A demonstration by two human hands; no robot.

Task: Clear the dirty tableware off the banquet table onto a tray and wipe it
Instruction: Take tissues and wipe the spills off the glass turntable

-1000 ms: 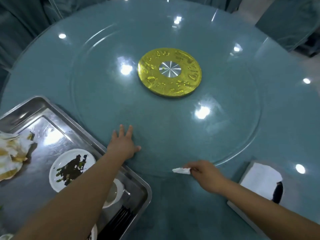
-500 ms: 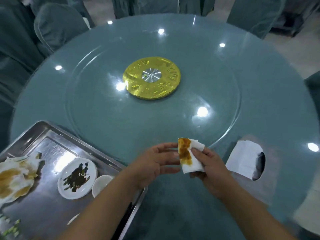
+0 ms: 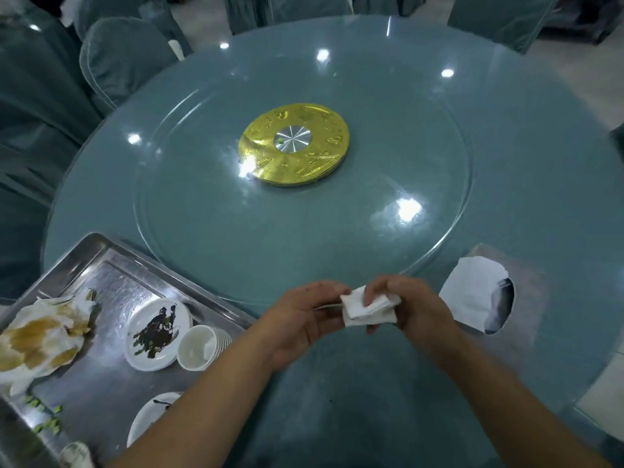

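A folded white napkin (image 3: 366, 312) is held between both hands above the near edge of the round teal banquet table (image 3: 526, 184). My left hand (image 3: 304, 319) pinches its left edge. My right hand (image 3: 408, 304) curls over its top right. The steel tray (image 3: 101, 265) lies at the near left and carries a sauce-smeared small plate (image 3: 157, 334), a white cup (image 3: 199, 347), a crumpled stained napkin (image 3: 40, 339), another plate (image 3: 152, 417) at its near edge and green scraps.
A glass turntable (image 3: 456, 184) with a gold hub (image 3: 293, 145) fills the table's middle. A tissue pack (image 3: 479, 304) with a white sheet sticking out lies right of my hands. Covered chairs (image 3: 125, 59) ring the far and left sides.
My left hand came off the turntable and joined the right on the napkin. The napkin was lifted from the table, showed a brown stain, and is now folded with white outside.
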